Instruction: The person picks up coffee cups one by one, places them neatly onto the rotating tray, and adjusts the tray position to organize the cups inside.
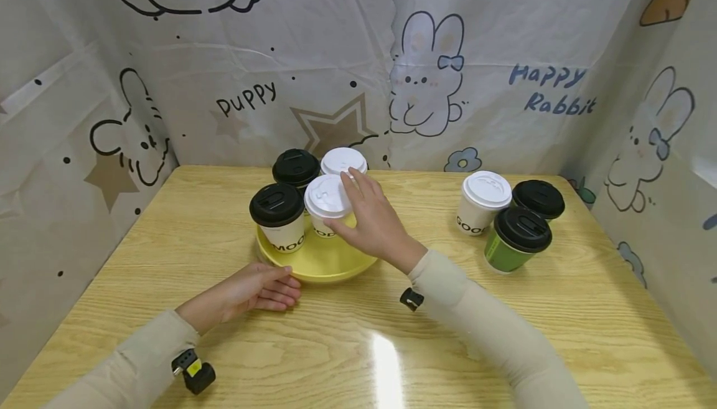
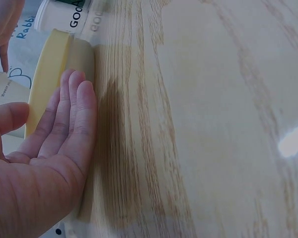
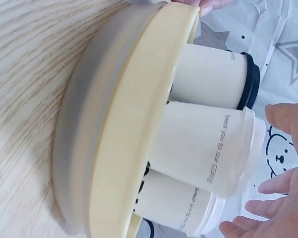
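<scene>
My left hand [image 1: 260,291] is at the front left rim of a round yellow tray [image 1: 325,266]. Its thumb touches the rim while the fingers extend, fairly straight, along the outer side, as the left wrist view shows. On the tray stand two black-lidded paper cups, one in front [image 1: 282,235] and one behind [image 1: 295,168], beside two white-lidded cups, a front one [image 1: 327,196] and a rear one [image 1: 343,160]. Over the white lids is my right hand [image 1: 372,216], fingers spread. In the right wrist view, a gap shows between that hand [image 3: 283,188] and the lids.
To the right on the wooden table [image 1: 358,334] stands a group of paper cups: a white-lidded one [image 1: 482,200], a green one with a black lid [image 1: 511,244], and another black-lidded one [image 1: 538,200] behind. A patterned curtain [image 1: 336,54] encloses the back and sides.
</scene>
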